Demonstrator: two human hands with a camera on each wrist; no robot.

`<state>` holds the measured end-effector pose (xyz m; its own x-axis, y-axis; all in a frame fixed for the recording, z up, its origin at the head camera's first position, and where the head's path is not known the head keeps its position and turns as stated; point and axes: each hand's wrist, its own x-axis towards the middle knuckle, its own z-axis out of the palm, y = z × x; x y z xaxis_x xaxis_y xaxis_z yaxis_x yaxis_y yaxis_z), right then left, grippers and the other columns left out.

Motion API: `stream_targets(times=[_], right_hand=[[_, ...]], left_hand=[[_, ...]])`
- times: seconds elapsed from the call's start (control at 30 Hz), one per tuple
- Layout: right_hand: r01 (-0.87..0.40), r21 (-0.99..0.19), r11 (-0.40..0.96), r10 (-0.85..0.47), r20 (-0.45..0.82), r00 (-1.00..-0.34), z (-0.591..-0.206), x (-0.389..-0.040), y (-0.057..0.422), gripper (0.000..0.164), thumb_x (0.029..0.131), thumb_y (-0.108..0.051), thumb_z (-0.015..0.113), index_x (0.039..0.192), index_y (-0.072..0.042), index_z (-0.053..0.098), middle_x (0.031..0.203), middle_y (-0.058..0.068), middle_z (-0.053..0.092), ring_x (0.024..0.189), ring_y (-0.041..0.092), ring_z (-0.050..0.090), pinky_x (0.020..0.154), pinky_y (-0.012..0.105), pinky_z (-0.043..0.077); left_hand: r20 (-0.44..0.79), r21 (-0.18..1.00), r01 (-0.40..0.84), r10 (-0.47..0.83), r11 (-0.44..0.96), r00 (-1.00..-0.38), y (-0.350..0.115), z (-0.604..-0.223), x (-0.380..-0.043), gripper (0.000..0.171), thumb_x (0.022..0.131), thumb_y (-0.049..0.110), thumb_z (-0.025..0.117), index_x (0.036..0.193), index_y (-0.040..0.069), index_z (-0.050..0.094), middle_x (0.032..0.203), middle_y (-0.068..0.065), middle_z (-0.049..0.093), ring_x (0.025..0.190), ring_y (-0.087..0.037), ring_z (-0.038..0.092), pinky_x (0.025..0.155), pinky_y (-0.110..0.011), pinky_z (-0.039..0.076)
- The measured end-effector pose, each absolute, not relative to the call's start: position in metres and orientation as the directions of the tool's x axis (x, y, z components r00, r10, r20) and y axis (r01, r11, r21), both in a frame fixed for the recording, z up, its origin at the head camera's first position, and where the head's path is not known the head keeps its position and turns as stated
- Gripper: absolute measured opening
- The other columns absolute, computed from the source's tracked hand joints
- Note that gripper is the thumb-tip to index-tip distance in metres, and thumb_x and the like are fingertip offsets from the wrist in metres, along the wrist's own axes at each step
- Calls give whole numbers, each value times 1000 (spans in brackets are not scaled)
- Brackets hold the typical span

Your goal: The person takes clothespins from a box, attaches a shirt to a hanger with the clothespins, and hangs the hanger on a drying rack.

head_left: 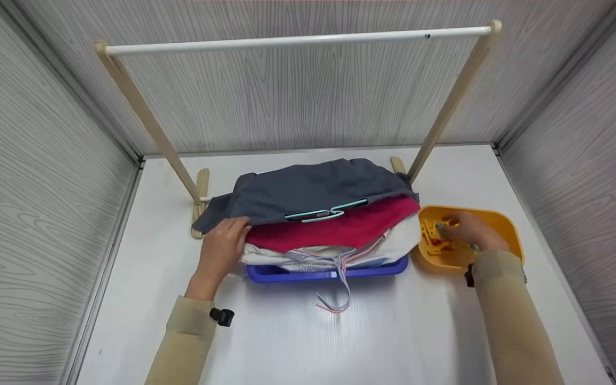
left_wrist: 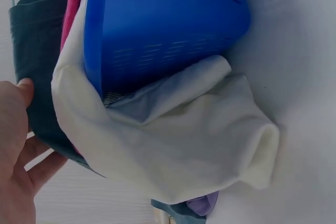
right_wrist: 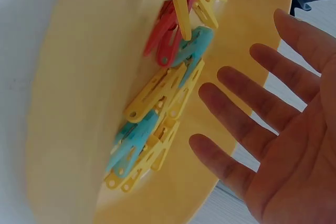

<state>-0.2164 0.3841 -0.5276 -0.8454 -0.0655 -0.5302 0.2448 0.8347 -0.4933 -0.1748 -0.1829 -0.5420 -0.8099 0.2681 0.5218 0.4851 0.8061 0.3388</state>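
Note:
My left hand (head_left: pixel 223 245) pinches the near left edge of a dark grey garment (head_left: pixel 308 187), thumb on the front and fingers behind. Part of a teal wire hanger (head_left: pixel 335 210) shows at that garment's front edge. Beneath lie a crimson cloth (head_left: pixel 335 227) and white clothes (head_left: pixel 393 243), heaped over a blue basket (head_left: pixel 367 271). Over the yellow bin (head_left: pixel 508 230) on the right is my right hand (head_left: pixel 468 229). Its fingers are spread in the right wrist view, beside yellow, red and teal clothespins (right_wrist: pixel 157 90), with nothing in the palm.
Behind the basket stands a rack with wooden legs (head_left: pixel 150 120) and a white rail (head_left: pixel 297 40). Striped drawstrings (head_left: pixel 344 283) trail from the heap onto the white table (head_left: pixel 383 337). White cloth (left_wrist: pixel 199 140) spills past the basket's side. Grey wood-grain panels (head_left: pixel 40 203) enclose the table.

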Motion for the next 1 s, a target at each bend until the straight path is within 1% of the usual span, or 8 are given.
stream_targets(times=[0.13,0.27,0.37,0.5,0.67,0.73,0.9,1.0], right_hand=[[214,-514,831,-105,-522,-847,-530,-219,379,54,99,-40,58,138,-4,51,123,22,56,106,36,51,94,53,41],[212,-538,816,-125,-521,-844,-536,-223,375,52,100,-36,58,140,-3,49,125,22,55,104,35,55,95,50,43],[204,-540,817,-135,-523,-842,-542,-228,372,47,102,-27,56,139,0,49,125,23,56,100,34,59,93,48,47],[184,-500,847,-132,-532,-837,-547,-233,365,44,101,-23,54,136,3,50,115,22,62,93,33,61,87,46,50],[209,-451,868,-91,-557,-825,-550,-236,358,41,99,-18,56,137,-2,51,113,18,63,96,33,58,86,43,49],[256,-443,859,-60,-583,-810,-550,-236,356,40,98,-14,57,137,-4,52,112,18,63,97,34,57,86,43,48],[267,-434,861,-61,-607,-792,-547,-236,350,36,94,-7,55,129,-1,55,102,18,66,90,35,59,84,45,49],[316,-436,843,-35,-630,-776,-547,-235,349,32,93,-7,56,125,-1,56,103,17,66,92,35,58,85,45,48]], left_hand=[[483,437,443,211,783,-850,-183,-540,-176,18,98,16,62,109,2,67,102,-14,69,93,-30,65,78,-45,53],[445,518,404,165,754,-880,-183,-539,-178,18,97,16,65,107,3,67,101,-14,69,93,-30,64,80,-46,51],[441,537,398,155,743,-884,-182,-539,-181,17,96,16,65,107,2,69,101,-14,69,94,-31,64,82,-47,50],[440,543,397,152,740,-885,-180,-539,-185,18,97,15,64,109,4,72,104,-11,71,95,-30,65,84,-46,50],[431,602,378,113,704,-895,-178,-537,-191,18,96,13,65,108,2,73,105,-13,71,98,-33,65,88,-48,49],[426,627,371,97,685,-900,-178,-535,-193,18,96,13,64,107,1,72,103,-14,72,98,-33,66,87,-49,49],[430,660,366,69,656,-900,-178,-530,-197,14,97,12,61,104,2,69,96,-14,71,88,-31,68,78,-49,50],[443,683,378,58,625,-895,-180,-526,-200,13,98,9,60,104,0,68,97,-16,71,90,-31,67,79,-48,49]])
